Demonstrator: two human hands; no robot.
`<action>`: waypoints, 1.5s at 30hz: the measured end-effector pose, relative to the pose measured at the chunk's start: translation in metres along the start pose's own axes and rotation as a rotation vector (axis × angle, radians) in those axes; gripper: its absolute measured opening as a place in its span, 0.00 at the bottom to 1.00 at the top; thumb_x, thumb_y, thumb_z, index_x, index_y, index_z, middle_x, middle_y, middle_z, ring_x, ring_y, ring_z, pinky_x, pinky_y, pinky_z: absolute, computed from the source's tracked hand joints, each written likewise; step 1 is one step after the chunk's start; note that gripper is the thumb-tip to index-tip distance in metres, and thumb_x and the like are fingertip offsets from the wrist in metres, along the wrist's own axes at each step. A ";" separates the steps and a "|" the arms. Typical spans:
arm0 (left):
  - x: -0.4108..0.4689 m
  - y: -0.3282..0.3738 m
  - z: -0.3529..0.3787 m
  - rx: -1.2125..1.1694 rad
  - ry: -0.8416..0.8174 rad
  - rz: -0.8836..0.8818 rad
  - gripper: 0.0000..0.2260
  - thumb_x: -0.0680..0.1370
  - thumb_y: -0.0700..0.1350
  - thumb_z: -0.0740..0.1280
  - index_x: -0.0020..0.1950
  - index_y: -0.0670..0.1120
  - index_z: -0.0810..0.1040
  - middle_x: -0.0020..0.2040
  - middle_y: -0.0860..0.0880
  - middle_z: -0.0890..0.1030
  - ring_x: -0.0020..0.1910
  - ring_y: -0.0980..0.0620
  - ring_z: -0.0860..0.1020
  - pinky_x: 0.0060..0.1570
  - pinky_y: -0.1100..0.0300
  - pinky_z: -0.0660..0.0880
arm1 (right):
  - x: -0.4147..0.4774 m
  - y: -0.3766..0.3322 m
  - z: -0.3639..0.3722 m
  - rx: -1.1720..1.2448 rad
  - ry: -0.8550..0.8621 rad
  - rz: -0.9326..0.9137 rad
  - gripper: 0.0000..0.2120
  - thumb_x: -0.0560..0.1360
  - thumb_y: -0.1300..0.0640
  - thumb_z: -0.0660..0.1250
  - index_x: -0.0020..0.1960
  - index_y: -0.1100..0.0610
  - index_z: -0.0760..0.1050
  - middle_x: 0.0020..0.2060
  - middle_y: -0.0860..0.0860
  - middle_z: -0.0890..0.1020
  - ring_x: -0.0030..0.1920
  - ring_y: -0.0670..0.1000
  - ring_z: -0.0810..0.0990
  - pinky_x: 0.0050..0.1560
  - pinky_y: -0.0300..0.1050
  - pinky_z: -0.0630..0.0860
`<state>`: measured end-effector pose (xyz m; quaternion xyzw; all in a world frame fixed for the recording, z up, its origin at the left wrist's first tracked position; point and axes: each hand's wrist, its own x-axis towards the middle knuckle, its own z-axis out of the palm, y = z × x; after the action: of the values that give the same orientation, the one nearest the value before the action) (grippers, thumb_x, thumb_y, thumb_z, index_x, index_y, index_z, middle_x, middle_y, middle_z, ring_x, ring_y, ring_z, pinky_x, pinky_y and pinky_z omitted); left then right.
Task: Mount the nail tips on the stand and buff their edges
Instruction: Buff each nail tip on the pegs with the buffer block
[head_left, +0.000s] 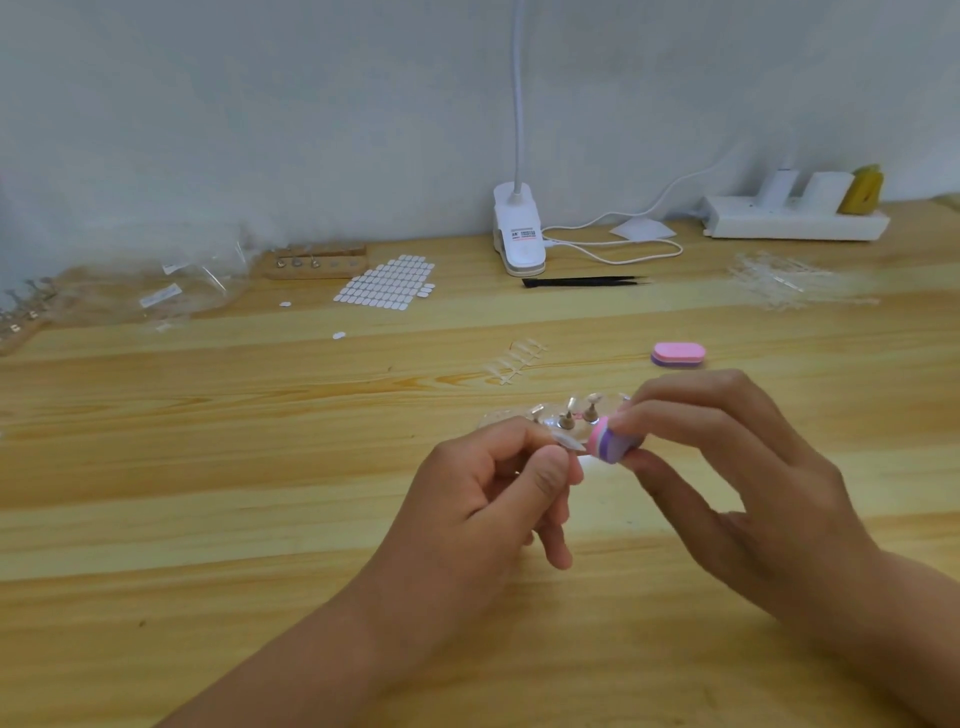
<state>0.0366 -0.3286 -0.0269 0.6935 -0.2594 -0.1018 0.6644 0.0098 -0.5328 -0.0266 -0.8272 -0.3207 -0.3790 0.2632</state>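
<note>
Clear, pale nail tip (567, 443) sits pinched in the left grip (483, 499). The right grip (737, 467) pinches a pink-and-purple buffer block (609, 442) touching its end.

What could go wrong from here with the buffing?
1. The clear nail tip is held only by a pinch of the left hand. Pressure from the buffer block in the right hand could flick it loose, and it would probably be hard to spot on the wooden table.
2. Both hands work just in front of the clear stand. A slip could knock the stand or its pegs.
</note>
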 end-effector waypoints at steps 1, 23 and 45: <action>0.000 0.001 0.000 -0.006 -0.005 0.002 0.09 0.77 0.52 0.64 0.43 0.49 0.80 0.33 0.53 0.78 0.28 0.50 0.81 0.33 0.62 0.71 | 0.000 -0.003 0.002 0.017 -0.001 -0.012 0.09 0.80 0.65 0.65 0.60 0.58 0.76 0.53 0.51 0.79 0.56 0.50 0.78 0.58 0.44 0.73; -0.005 0.007 0.000 0.232 0.142 0.117 0.04 0.75 0.49 0.71 0.42 0.52 0.85 0.35 0.53 0.82 0.33 0.55 0.81 0.33 0.68 0.72 | -0.001 -0.011 0.004 0.010 -0.037 -0.038 0.13 0.78 0.68 0.67 0.60 0.60 0.79 0.53 0.53 0.81 0.55 0.52 0.80 0.59 0.42 0.73; -0.005 0.008 0.000 0.502 0.244 0.219 0.04 0.73 0.45 0.72 0.43 0.52 0.87 0.35 0.56 0.81 0.36 0.54 0.79 0.31 0.57 0.73 | 0.001 -0.004 0.003 -0.069 -0.103 0.001 0.12 0.77 0.69 0.65 0.59 0.64 0.80 0.53 0.55 0.81 0.55 0.54 0.80 0.59 0.43 0.73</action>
<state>0.0308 -0.3256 -0.0202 0.8112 -0.2680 0.1220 0.5052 0.0090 -0.5281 -0.0271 -0.8544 -0.3201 -0.3466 0.2177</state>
